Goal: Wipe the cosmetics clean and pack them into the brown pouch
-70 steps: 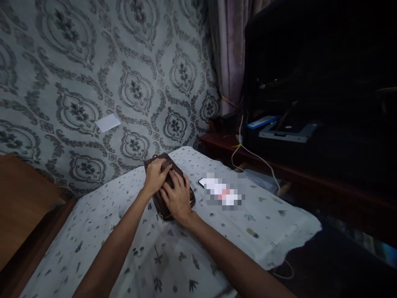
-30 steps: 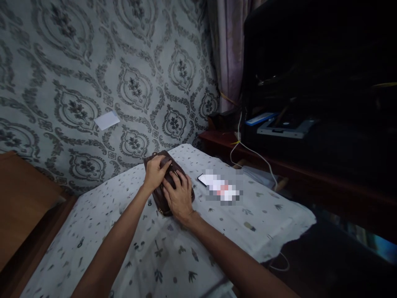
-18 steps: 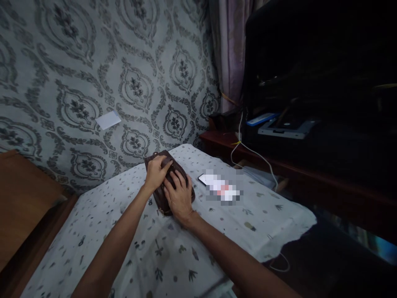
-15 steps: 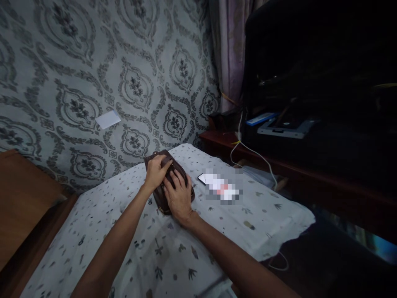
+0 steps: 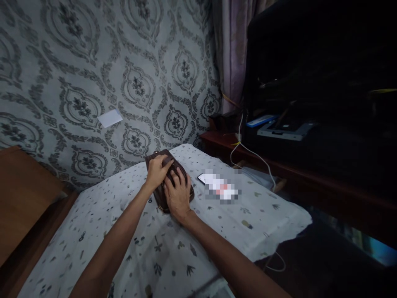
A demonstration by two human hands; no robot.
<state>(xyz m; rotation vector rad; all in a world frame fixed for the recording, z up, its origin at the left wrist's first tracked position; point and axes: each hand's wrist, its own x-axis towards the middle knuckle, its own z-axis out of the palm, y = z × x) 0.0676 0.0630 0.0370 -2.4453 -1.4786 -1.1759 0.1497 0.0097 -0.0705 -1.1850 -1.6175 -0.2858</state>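
A dark brown bag (image 5: 160, 198) with gold-coloured metal fittings lies on the patterned white cloth (image 5: 124, 248). My left hand (image 5: 157, 169) is closed at its upper part, thumb and fingers curled on a dark strap or flap. Pressed flat on the bag's front, my right hand (image 5: 178, 192) has its fingers stretched out and slightly spread. Both hands cover much of the bag, so its opening cannot be made out. To the right of the bag lies a phone (image 5: 201, 178), its screen mostly blurred out.
A dark red wooden desk (image 5: 214, 140) stands at the right, with a white cable (image 5: 257, 153) hanging over its edge. Farther back on it are a blue box (image 5: 261, 120) and a grey device (image 5: 285, 131). Patterned wallpaper rises behind; a brown wooden board (image 5: 27, 198) borders the left.
The view has shifted very slightly. Both hands keep nearly the same place on the bag, and the bag itself has not visibly moved on the cloth.
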